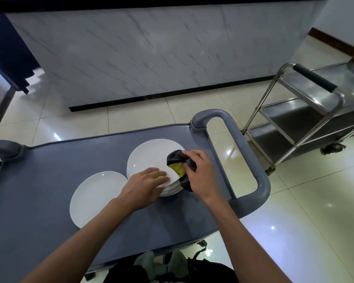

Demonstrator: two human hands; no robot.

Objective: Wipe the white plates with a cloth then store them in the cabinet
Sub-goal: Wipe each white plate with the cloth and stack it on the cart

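Note:
A stack of white plates (149, 158) stands on the grey cart top (49, 170), right of centre. My left hand (145, 184) lies flat with straight fingers on the near edge of the top plate. My right hand (200, 172) grips a bunched grey and yellow cloth (177, 162) against the right rim of that plate. One white plate (94, 195) lies alone on the cart, to the left of the stack.
The grey cart has loop handles at its right end (243, 150) and left end (4, 148). A steel trolley (315, 103) stands to the right on the tiled floor. A marble-look counter front (151, 48) rises beyond the cart.

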